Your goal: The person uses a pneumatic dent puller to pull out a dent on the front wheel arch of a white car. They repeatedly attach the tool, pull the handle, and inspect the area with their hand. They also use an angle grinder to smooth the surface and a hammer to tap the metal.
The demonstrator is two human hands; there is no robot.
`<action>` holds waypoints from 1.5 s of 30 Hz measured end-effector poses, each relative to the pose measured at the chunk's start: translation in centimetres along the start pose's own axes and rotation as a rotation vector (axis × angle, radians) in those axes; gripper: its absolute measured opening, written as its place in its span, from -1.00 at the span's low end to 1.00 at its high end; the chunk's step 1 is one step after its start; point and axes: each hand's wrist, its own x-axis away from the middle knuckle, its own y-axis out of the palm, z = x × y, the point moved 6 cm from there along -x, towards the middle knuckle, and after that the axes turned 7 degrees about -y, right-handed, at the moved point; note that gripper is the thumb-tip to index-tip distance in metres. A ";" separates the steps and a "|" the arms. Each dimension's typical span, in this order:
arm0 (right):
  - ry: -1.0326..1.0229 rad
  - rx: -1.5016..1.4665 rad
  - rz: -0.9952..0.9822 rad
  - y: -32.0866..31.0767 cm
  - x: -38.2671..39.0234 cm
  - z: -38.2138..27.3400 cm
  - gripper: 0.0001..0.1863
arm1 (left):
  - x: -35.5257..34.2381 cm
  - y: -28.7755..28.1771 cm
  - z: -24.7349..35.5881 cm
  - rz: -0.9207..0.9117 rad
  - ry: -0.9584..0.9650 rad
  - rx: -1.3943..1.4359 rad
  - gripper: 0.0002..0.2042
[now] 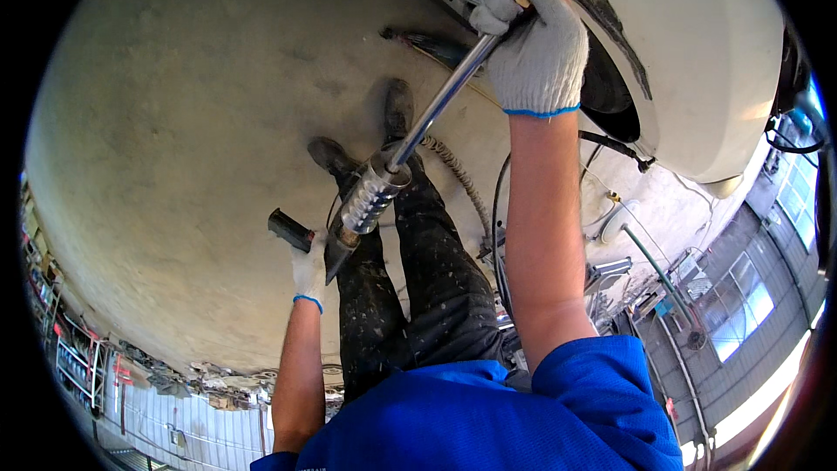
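Here the white-gloved right hand (534,30) grips the far end of a long shiny steel rod tool (436,105) against the cream car body (697,61); the gloved left hand (309,269) clasps its black handle (289,230), just below the ribbed metal sliding weight (373,196).

Long polished steel rod tool with a ribbed cylindrical sliding weight (410,135), a slide-hammer type puller: shiny straight shaft running diagonally from lower left to upper right. Knurled silver weight sits low on the shaft, near the handle end. Black grip handle (289,229) sticks out sideways at the lower end, with a dark wedge-shaped body beside it. Upper tip meets the white car body panel (697,52) at the wheel arch edge, where a small bright orange glow shows. Tool is held off the floor.
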 end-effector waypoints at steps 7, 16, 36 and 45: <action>0.258 0.269 -0.009 -0.1 5.6 3.2 -0.56 | -0.4 -0.4 0.4 -0.041 -0.069 -0.057 -0.33; 0.325 0.427 -0.035 1.9 5.6 4.6 -0.76 | -0.9 -0.5 -1.1 -0.005 -0.011 -0.100 -0.37; 0.456 0.394 0.132 1.6 12.6 10.1 -0.81 | -0.2 0.4 -0.6 -0.060 -0.045 0.104 -0.72; 0.052 0.137 0.185 2.2 -1.7 -1.8 -0.76 | -2.5 -0.1 -2.1 -0.051 -0.016 0.004 -0.51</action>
